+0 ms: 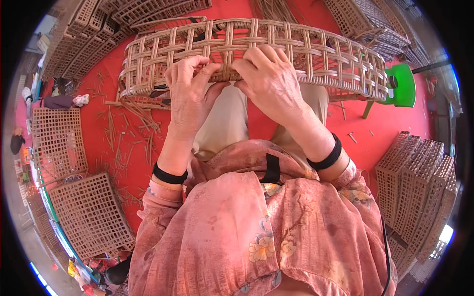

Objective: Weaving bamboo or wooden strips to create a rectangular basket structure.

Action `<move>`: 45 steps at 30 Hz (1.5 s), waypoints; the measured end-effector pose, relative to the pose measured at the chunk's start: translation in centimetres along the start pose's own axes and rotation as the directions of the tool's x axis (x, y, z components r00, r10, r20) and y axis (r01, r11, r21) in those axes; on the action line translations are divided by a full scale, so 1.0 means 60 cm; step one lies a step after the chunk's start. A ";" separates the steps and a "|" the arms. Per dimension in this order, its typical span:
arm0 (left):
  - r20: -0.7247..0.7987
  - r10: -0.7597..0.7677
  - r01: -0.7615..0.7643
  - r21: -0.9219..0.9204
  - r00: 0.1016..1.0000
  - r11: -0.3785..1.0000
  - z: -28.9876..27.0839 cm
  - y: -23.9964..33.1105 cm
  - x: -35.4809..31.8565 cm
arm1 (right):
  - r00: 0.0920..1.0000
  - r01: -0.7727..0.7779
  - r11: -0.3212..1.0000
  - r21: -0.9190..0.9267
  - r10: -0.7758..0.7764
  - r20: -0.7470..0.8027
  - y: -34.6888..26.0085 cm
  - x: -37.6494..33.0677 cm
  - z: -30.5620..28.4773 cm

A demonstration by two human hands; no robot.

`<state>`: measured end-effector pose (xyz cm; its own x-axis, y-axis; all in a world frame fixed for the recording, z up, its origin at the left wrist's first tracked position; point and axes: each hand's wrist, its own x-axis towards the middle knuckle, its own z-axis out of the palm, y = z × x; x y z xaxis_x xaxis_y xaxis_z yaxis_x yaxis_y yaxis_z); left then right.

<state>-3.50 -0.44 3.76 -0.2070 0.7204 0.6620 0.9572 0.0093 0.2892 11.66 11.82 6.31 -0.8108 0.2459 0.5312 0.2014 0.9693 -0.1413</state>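
A long woven wicker frame (340,61) in light brown strands lies across in front of my knees, its openwork side facing me. My left hand (189,93) is at the near edge, left of the middle, with thumb and forefinger pinched on the weave. Close beside it my right hand (271,81) has its fingers curled over the strands, with the thumb low against the edge. Between the two hands a darker upright strand (228,54) crosses the frame. The fingertips partly hide what they grip there.
Stacks of wicker panels stand at the far left (84,37), far right (368,22) and right (417,182). More grid panels (91,214) lean at the left. Cut wicker scraps (140,121) litter the red floor (345,118). A green plastic chair (402,86) stands beyond the frame's right end. At the far left another person's leg (61,101) shows.
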 end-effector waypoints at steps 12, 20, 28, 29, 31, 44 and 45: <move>0.032 -0.020 0.020 -0.002 0.999 1.000 0.002 -0.008 0.004 | 0.990 0.035 0.990 0.136 -0.015 -0.142 0.016 0.013 0.023; -0.010 0.004 -0.004 -0.021 1.000 1.000 0.013 -0.020 0.012 | 0.958 0.085 0.992 0.091 -0.057 -0.279 0.027 0.005 0.050; -0.023 0.034 -0.035 -0.032 0.999 0.999 0.023 -0.036 0.015 | 0.935 0.140 0.989 0.040 -0.119 -0.333 0.035 -0.008 0.053; -0.013 0.035 -0.035 -0.021 0.999 0.999 0.021 -0.035 0.017 | 0.936 0.143 0.989 0.040 -0.122 -0.330 0.040 -0.012 0.043; -0.012 0.026 -0.026 -0.009 1.000 1.000 0.015 -0.026 0.023 | 0.944 -0.127 0.991 0.042 0.134 -0.301 0.056 -0.036 0.009; 0.059 0.117 -0.111 -0.101 0.991 0.989 0.069 0.092 0.065 | 0.994 -0.091 0.994 0.065 0.095 -0.059 0.113 -0.061 -0.058; 0.077 0.111 -0.103 -0.106 0.991 0.989 0.071 0.093 0.064 | 0.992 -0.093 0.992 0.082 0.099 -0.077 0.112 -0.063 -0.057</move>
<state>1.89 5.33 4.96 -0.0831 0.7682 0.6348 0.9466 -0.1382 0.2913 17.96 17.45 6.19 -0.7425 0.3403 0.5770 0.2300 0.9385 -0.2576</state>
